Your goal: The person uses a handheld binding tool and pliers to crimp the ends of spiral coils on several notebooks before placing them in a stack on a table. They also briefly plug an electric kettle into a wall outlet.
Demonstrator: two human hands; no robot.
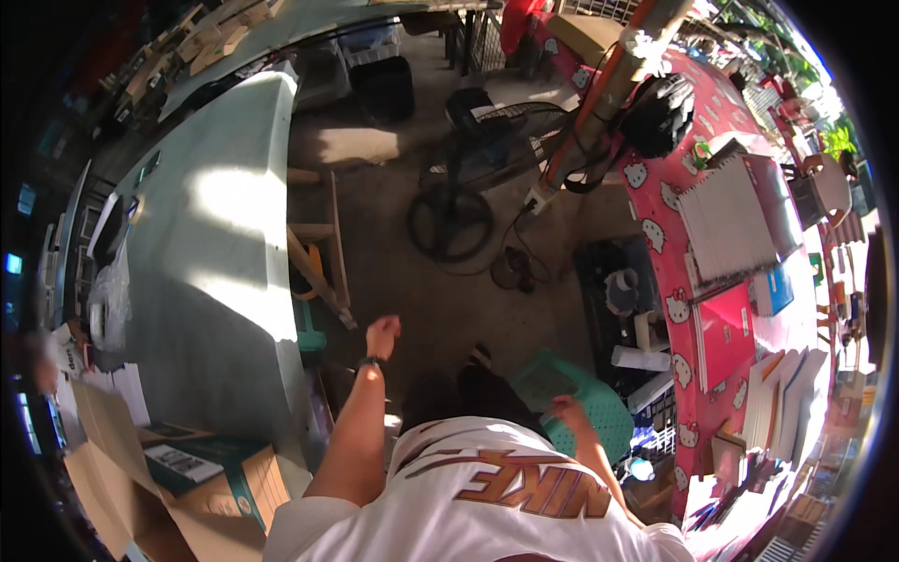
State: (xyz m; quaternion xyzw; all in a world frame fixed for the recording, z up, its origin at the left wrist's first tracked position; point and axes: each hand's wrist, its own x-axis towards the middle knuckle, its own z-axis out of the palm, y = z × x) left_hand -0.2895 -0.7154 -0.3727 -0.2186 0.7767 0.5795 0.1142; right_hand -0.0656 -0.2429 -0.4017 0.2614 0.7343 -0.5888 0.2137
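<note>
My left hand [383, 334], with a dark band at the wrist, hangs over the floor beside the pale green table. Its fingers look curled, and nothing shows in them. Lower down on the other side, my right hand [567, 409] hangs over a green plastic stool [604, 423] with a perforated seat. That hand is small in the picture; its fingers appear bent inward with no object visible. Whether it touches the stool, I cannot tell. The nearest thing to my left hand is a wooden frame [334, 253] by the table edge.
A pale green table [229, 169] is on the left, with an open cardboard box [112, 450] at its near end. Ahead stand a pedestal fan [451, 222] and a slanted pole [585, 131] with cables. The pink-covered table [662, 272] on the right bears notebook stacks [726, 220].
</note>
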